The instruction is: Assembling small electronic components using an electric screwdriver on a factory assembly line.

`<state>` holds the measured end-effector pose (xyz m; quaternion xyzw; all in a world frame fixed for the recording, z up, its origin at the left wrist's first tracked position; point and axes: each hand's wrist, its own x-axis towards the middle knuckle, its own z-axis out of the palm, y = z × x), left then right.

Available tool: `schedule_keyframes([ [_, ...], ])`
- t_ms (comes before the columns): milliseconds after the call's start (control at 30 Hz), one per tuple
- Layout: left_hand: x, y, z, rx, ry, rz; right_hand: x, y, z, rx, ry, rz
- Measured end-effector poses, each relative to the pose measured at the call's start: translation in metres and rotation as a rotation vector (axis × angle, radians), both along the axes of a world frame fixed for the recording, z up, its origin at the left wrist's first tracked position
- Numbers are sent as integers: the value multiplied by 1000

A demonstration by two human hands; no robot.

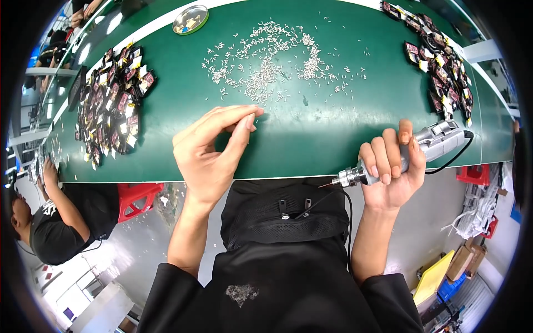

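Observation:
My right hand point(391, 164) is wrapped round a silver electric screwdriver point(430, 145), its thin bit pointing left past the table's front edge. My left hand point(214, 150) is over the front of the green table point(311, 136), thumb and fingertips pinched together. Whatever sits between those fingertips is too small to make out. Just beyond them lies a loose scatter of small silver screw-like pins point(266, 69). A heap of small black parts with pink and yellow-white labels point(114, 108) is on the left. A similar pile point(444, 75) lies at the right.
A round shallow tin point(190, 21) with small bits in it stands at the far left. A black cable runs from the screwdriver. To the left, another person in black point(61, 222) works by a red stool point(136, 200). A black waist bag point(286, 216) rests on my lap.

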<state>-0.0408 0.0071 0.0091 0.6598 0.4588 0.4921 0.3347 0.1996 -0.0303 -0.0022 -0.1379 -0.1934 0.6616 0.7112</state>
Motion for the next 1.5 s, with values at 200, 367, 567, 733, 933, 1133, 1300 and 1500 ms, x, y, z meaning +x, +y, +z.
schedule_keyframes([
  [200, 20, -26, -2, -234, -330, -105, -5, 2, 16, -7, 20, -37],
  [367, 33, -40, -2, -355, -585, -263, -20, 3, 54, 123, 128, -143],
  [567, 40, -48, -2, -430, -762, -370, -32, 4, 64, 151, 65, -187],
  [733, 44, -50, 0, -457, -771, -388, -32, 4, 60, 141, 36, -182],
  [933, 43, -45, -1, -133, -317, -294, -28, 1, 55, 182, -29, -148],
  [1133, 48, -35, -5, 47, -91, -297, -20, 8, 43, 171, -80, -156],
  [1300, 46, -20, 8, 84, 54, -248, -7, 14, 44, 208, 2, -169],
  [1500, 23, 20, 29, 226, 276, -73, -3, 11, 23, -75, 4, -338],
])
